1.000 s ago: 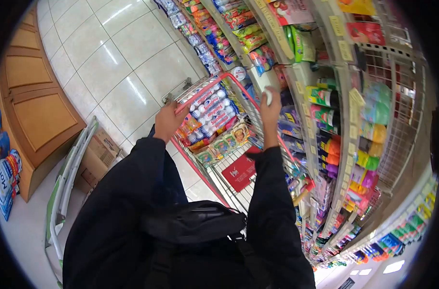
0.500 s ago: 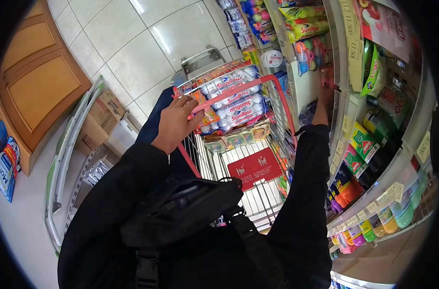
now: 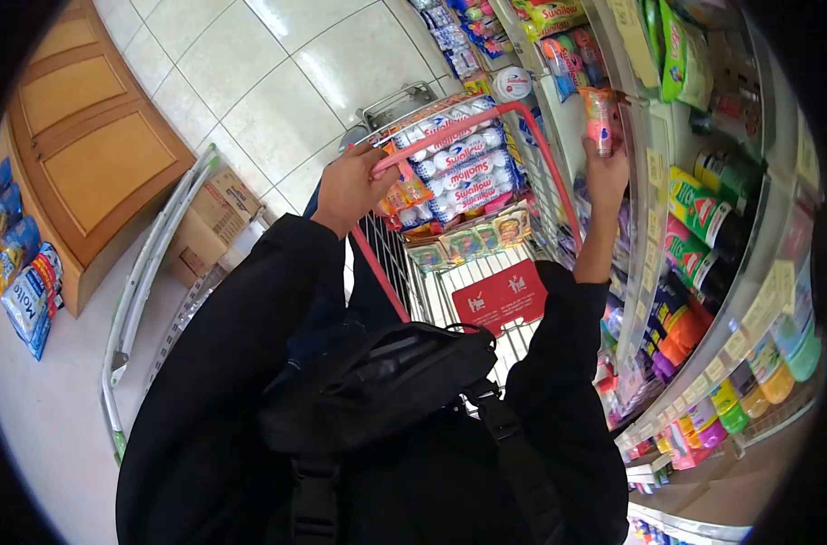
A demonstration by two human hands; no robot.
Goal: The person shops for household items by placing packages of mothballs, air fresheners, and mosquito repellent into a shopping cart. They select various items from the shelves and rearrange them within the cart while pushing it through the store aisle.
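My left hand (image 3: 352,193) is closed on the red handle (image 3: 450,136) of a shopping cart, at its left corner. My right hand (image 3: 606,173) grips the lower end of a small orange-and-pink packet (image 3: 599,113) in front of the shelf. Inside the cart (image 3: 518,343), several clear packs of white Swallow mothballs (image 3: 472,173) lie stacked, with orange packets (image 3: 406,191) at their left. Small picture-fronted boxes (image 3: 472,243) line the near side of that stack.
Shelves on the right hold detergent bottles (image 3: 695,213), colored Swallow packs (image 3: 572,59) and a round white tub (image 3: 513,84). At left stand a wooden cabinet (image 3: 96,136), a cardboard box (image 3: 216,204), a metal-framed rack (image 3: 155,272) and Molto pouches (image 3: 30,295).
My right hand has drawn back from deep in the shelf, with the orange-and-pink packet now plainly in view. My left hand stays on the cart handle; the view has shifted slightly.
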